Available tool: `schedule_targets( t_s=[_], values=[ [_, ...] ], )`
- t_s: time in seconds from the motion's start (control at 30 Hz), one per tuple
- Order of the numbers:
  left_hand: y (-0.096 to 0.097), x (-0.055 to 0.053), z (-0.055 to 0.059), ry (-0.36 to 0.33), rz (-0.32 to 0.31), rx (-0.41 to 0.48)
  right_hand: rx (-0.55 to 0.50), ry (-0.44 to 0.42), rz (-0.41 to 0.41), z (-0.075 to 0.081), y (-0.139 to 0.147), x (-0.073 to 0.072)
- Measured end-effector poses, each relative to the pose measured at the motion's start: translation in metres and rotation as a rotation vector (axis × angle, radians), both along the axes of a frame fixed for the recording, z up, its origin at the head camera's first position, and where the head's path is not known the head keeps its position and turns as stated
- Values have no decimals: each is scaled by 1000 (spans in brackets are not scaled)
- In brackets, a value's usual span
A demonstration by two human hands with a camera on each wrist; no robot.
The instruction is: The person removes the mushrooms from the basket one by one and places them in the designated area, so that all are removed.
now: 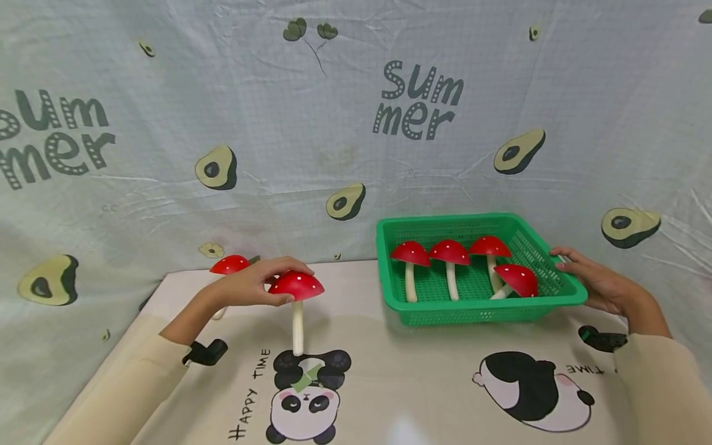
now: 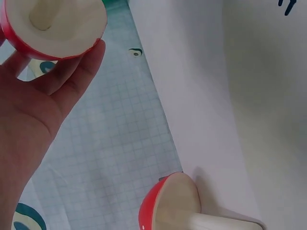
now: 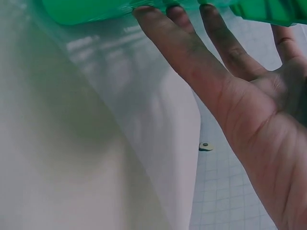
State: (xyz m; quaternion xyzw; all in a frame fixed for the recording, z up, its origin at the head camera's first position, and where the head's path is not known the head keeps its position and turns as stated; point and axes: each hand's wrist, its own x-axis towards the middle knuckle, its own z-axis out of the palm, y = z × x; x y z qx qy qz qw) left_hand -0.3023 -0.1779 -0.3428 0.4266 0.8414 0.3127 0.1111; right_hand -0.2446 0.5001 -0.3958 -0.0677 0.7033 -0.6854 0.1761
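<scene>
My left hand grips a toy mushroom by its red, white-spotted cap. The pale stem points down towards the table, above the printed panda. In the left wrist view the cap's white underside shows between the fingers. Another red-capped mushroom lies behind my left wrist, partly covered by it. On the right, my right hand touches the right side of a green plastic basket, its fingers nearly straight and their tips against it. Several red mushrooms are inside the basket; one of them lies tilted at the front right.
A pale table with printed pandas spreads below. Behind it hangs a light cloth printed with avocados and lettering. Black straps are around both wrists.
</scene>
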Motion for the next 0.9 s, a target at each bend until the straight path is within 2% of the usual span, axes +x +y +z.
schedule_targets(
  t_s=[0.17, 0.27, 0.57, 0.9],
  values=[
    [-1, -6, -1, -13, -52, -15, -21, -6, -17, 1, -2, 2],
    [-1, -11, -1, -28, -58, -38, -19, -13, -27, 2, -5, 3],
    [-1, -17, 1, -61, -36, -93, -76, -9, 0, 2, -6, 5],
    [-10, -25, -1, -82, 11, -117, -109, -14, 16, -2, -3, 4]
  ],
)
